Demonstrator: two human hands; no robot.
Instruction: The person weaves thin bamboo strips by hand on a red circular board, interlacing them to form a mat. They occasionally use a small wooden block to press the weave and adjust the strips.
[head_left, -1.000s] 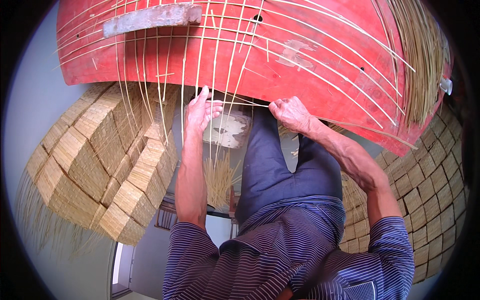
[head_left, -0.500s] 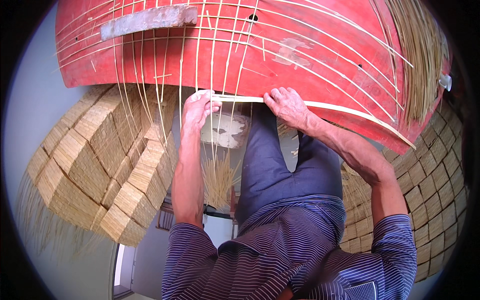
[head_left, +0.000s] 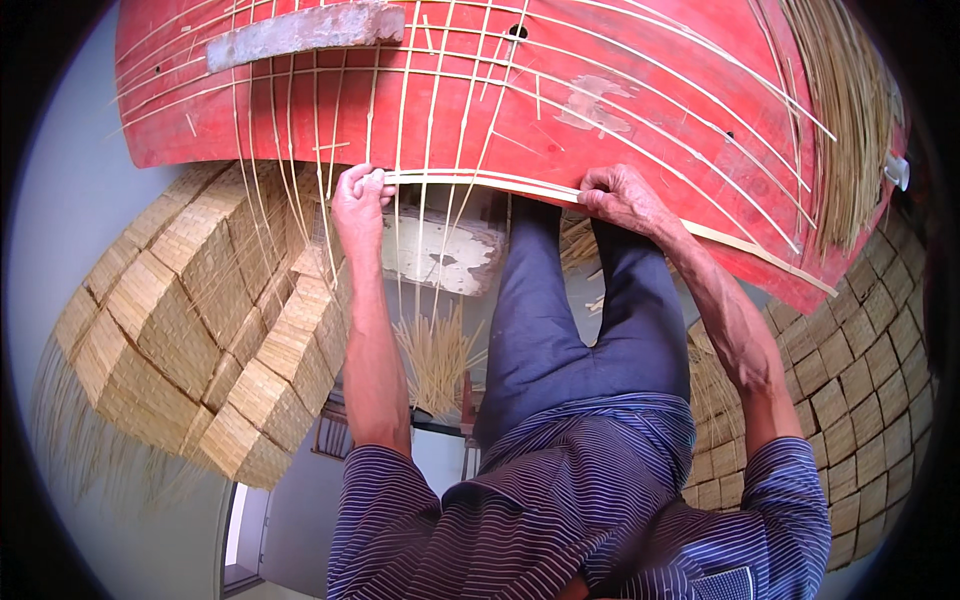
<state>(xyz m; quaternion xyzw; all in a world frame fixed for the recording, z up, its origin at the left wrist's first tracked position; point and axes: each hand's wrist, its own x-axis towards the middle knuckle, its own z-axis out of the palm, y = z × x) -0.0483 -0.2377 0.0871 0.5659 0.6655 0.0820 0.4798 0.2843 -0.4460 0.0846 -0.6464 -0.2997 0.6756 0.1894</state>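
A pale flat bamboo strip (head_left: 510, 183) runs along the near edge of the red board (head_left: 650, 120), crossing upright thin strips that hang over that edge. My left hand (head_left: 356, 205) is closed in a pinch on the strip's left part, just below the board's edge. Farther right, my right hand (head_left: 622, 200) grips the same strip with thumb and curled fingers, while its long tail slants down-right across the board. A grid of thin strips (head_left: 430, 70) lies on the board, weighted by a scuffed, pale rectangular bar (head_left: 300, 35).
Bundled loose strips (head_left: 840, 130) lie at the board's right side. Stacked woven straw pieces stand at left (head_left: 150, 330) and right (head_left: 850, 400). Below the board are a pale scuffed block (head_left: 455, 260) and upright cut strips (head_left: 435, 370). My legs (head_left: 530, 310) are under the board.
My left hand has shifted leftward and slightly up along the board's edge. My right hand has moved right along the strip, so the two hands are farther apart, with the strip stretched between them.
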